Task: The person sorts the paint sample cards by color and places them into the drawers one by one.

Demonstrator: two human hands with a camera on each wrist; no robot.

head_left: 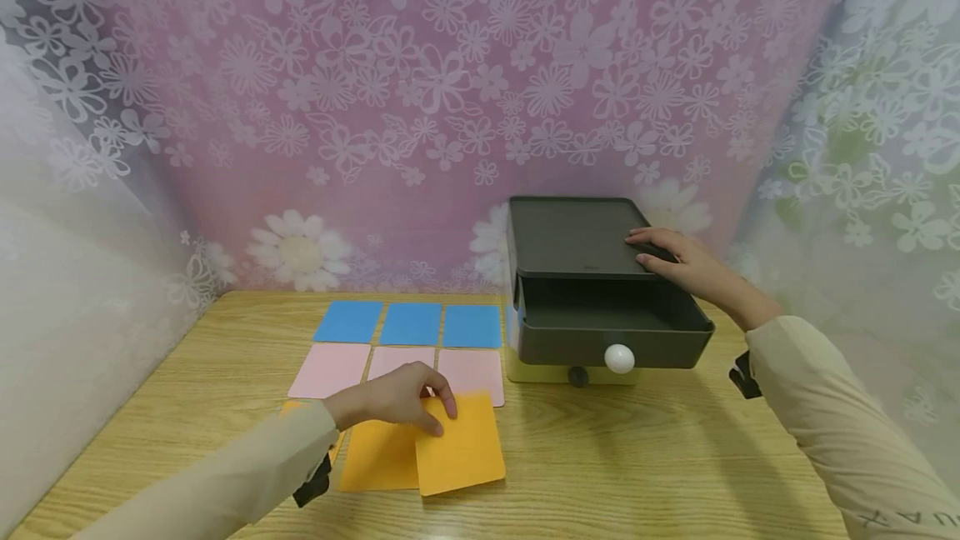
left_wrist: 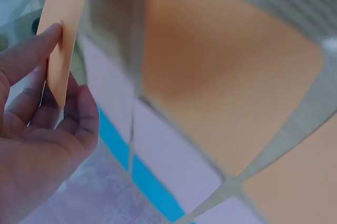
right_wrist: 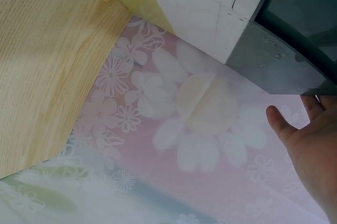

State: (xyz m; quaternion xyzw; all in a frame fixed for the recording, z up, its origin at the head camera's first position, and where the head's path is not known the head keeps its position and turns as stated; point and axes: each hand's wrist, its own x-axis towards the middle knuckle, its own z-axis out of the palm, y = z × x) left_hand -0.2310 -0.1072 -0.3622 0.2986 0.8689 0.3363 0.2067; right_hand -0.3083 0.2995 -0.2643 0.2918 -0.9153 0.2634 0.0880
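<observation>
Head view, orange card: we had the orange card (head_left: 461, 452) in front and left of the drawer unit (head_left: 573, 232), tilted over a second orange card (head_left: 378, 457).
Head view, step: we judged this to be lifting the card; the next move seemed to call for a firm pinch and a carry rightward to the unit's pulled-out drawer (head_left: 555, 347).
Head view, left hand: our left hand (head_left: 408, 397) held the card by its upper part, thumb and fingers nearly together.
Head view, right hand: our right hand (head_left: 693, 273) rested on the unit's upper right edge, thumb and fingers spread, gripping nothing.
Left wrist view, pinch: we saw the thumb flat on the card, the other fingers curled behind.
Right wrist view, touch: our thumb stood apart, fingers reaching the unit; their tips we could not tell.
</observation>
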